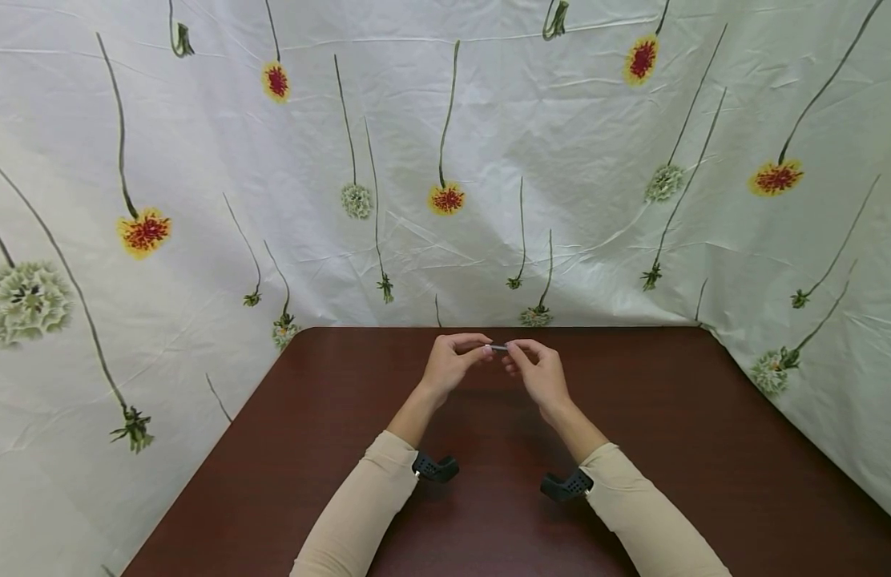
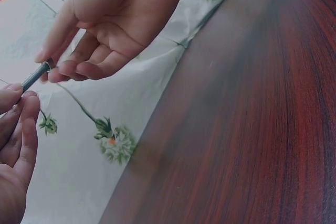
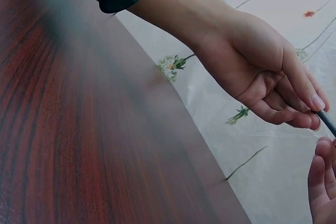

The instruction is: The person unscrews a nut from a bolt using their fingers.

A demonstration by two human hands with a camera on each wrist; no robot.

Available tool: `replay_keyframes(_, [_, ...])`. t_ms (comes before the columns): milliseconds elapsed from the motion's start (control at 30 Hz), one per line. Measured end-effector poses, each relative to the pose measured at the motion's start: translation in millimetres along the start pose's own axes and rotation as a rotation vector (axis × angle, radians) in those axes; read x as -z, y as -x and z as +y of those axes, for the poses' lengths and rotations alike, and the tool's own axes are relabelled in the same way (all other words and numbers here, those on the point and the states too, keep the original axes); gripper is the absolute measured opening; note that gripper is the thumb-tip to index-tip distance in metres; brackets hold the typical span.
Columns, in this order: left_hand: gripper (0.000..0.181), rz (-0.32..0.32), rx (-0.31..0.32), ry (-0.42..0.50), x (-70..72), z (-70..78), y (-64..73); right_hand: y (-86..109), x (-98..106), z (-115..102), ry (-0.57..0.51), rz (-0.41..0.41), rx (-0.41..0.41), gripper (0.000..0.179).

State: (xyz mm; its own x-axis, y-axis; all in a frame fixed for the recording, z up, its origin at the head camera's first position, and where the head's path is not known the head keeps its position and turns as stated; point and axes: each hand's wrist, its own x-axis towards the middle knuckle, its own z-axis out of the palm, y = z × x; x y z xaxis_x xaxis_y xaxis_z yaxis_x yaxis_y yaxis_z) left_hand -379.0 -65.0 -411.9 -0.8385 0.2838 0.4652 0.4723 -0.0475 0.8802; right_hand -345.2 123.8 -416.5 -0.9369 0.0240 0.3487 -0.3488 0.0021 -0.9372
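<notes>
A short, grey threaded bolt [image 1: 499,348] is held level between both hands over the far part of the table. My left hand [image 1: 446,366] pinches one end between thumb and fingers. The other end is pinched by the fingertips of my right hand [image 1: 541,375]. In the left wrist view, the ridged shaft of the bolt [image 2: 34,77] runs to a wider, shiny end at the right hand [image 2: 118,22], with the left hand [image 2: 16,148] at the picture's edge. The right wrist view shows part of the bolt [image 3: 328,121] beyond the left thumb.
A dark red-brown wooden table [image 1: 676,449] lies under the hands. Behind and along its sides hangs a white cloth [image 1: 575,120] printed with flowers. Each forearm carries a black wrist device, one on the left [image 1: 436,468] and one on the right [image 1: 566,485].
</notes>
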Motion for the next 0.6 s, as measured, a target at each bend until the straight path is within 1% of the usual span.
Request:
replay_keyframes(200, [0.025, 0.007, 0.019, -0.005, 1.6, -2.4, -0.5, 0.9, 2.4, -2.4, 0.009, -0.04, 0.012, 0.027])
replay_keyframes(433, [0.025, -0.004, 0.021, -0.006, 1.8, -2.1, -0.1, 0.7, 1.5, -3.1, -0.037, -0.025, -0.034, 0.037])
replay_keyframes(500, [0.022, -0.004, 0.019, -0.007, 1.5, -2.2, -0.1, -0.1, 0.5, -1.9, -0.041, -0.014, -0.04, 0.035])
replay_keyframes(600, [0.02, -0.003, 0.017, -0.009, 1.2, -1.9, 0.2, -0.7, -0.6, -0.2, -0.013, 0.009, -0.035, 0.029])
